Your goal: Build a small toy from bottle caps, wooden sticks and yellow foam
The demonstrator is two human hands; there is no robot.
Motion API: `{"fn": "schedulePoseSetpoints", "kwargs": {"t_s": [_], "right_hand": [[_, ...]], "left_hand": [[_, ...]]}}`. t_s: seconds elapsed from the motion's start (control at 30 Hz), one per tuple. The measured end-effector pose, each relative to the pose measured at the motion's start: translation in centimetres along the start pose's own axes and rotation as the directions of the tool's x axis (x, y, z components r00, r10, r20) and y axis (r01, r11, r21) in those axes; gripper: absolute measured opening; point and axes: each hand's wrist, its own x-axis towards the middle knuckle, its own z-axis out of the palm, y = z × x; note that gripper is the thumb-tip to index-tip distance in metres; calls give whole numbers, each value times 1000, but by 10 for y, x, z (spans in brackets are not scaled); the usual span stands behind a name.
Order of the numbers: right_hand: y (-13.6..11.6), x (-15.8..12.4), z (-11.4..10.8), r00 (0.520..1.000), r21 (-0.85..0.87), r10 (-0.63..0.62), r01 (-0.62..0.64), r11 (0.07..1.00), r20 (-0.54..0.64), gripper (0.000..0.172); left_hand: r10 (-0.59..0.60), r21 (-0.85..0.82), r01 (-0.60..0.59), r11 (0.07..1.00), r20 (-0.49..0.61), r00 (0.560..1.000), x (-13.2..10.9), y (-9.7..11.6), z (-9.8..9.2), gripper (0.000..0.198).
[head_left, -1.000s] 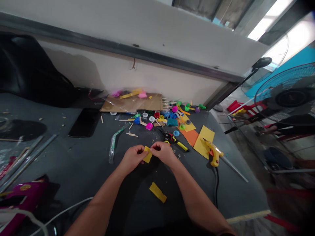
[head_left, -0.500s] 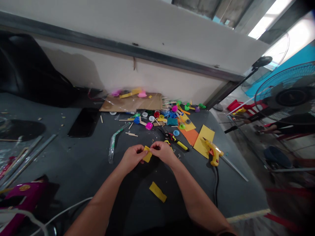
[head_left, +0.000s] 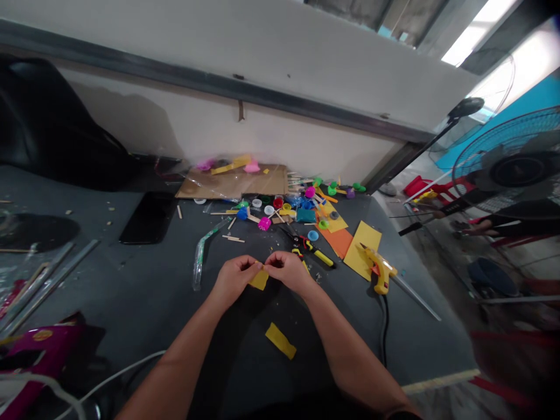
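Observation:
Between my two hands is a small yellow piece of paper, pinched at its upper edge above the dark table. My left hand is closed on its left side, thumb on top. On the right corner, the fingertips of my right hand pinch the same piece. Nearer to me, a second yellow strip lies flat on the table. Just beyond my right hand rest pliers with black and yellow handles. The fingers under the held piece are partly hidden.
A yellow glue gun with a black cord lies at the right beside a yellow sheet. Colourful caps, sticks and cardboard line the wall. A black phone and a clear plastic sleeve are on the left; a fan stands far right.
The held yellow piece has tilted, and its lower part has shifted slightly left. Both hands' fingertips have drawn closer together at its top edge. The loose strip has stayed in place.

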Motion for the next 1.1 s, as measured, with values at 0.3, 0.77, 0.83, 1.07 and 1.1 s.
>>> {"fn": "schedulePoseSetpoints", "kwargs": {"t_s": [0.3,0.77,0.83,1.07,1.1], "right_hand": [[2,2,-10,998,21,18,-19,1000,54,21],[4,2,-7,999,-55,-38,37,998,-7,14],[5,3,-7,1000,-22,-22,22,1000,4,13],[4,2,-5,1000,16,2,-1,1000,-14,12],[4,3,-5,1000,23,8,-7,1000,-19,11]], "left_hand": [[-32,-35,30,999,-47,998,-1,2,1,31],[-23,-87,25,996,27,999,-2,6,1,26],[-20,-88,22,996,21,1000,-2,5,1,25],[-19,-74,20,997,16,1000,1,1,0,26],[-19,-74,20,997,19,1000,1,0,0,26]]}}
